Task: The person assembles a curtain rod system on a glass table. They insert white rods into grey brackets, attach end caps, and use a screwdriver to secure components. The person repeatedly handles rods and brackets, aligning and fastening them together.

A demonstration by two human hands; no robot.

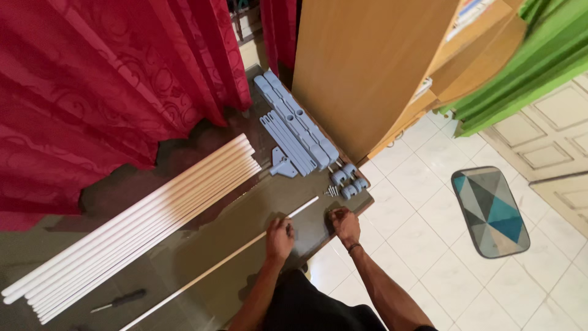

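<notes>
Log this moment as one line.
left hand: on thin white rod | right hand: on glass tabletop | nearby: white tubes, grey plastic parts, screwdriver

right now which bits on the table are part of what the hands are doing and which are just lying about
In hand:
left hand on the thin white rod
right hand beside it

Lying about:
white tubes
grey plastic bars
grey caster wheels
screwdriver
patterned mat
</notes>
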